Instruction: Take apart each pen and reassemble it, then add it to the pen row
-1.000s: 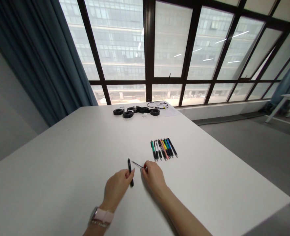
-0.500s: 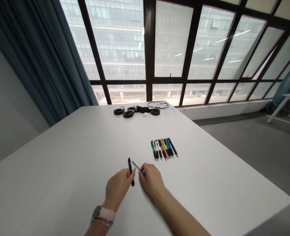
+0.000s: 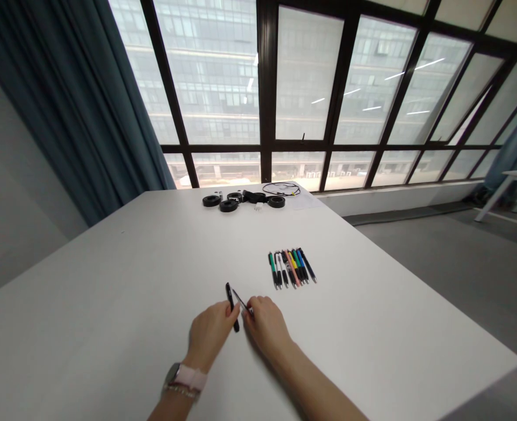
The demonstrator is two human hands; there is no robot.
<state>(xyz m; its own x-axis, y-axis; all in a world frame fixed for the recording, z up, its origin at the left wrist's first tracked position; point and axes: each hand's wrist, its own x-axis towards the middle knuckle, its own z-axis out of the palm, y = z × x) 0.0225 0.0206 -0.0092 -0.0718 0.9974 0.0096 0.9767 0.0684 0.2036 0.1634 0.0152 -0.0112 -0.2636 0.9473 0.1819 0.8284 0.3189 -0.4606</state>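
Note:
My left hand (image 3: 213,327), with a watch on its wrist, is closed around a black pen (image 3: 229,292), which stands up and slants with its upper end away from me. My right hand (image 3: 264,321) is just to its right, fingers pinched on a thin dark stick-like piece (image 3: 240,298). That piece points up and left, its far end close beside the pen's upper part; whether they touch I cannot tell. My right fingers hide its near end. Beyond my right hand lies a row of several pens (image 3: 291,269) with green, white, pink, yellow, blue and black barrels.
The white table (image 3: 131,316) extends to the window (image 3: 310,76). At its far end are black tape-like rolls (image 3: 228,206), a dark bundle (image 3: 254,197), a looped black cable (image 3: 281,189) and a pale sheet (image 3: 304,202). A blue curtain (image 3: 87,111) hangs at the left.
My right hand and the thin piece have shifted slightly left, nearer the black pen. The pen's upper end leans a little further left. Both hands keep their hold.

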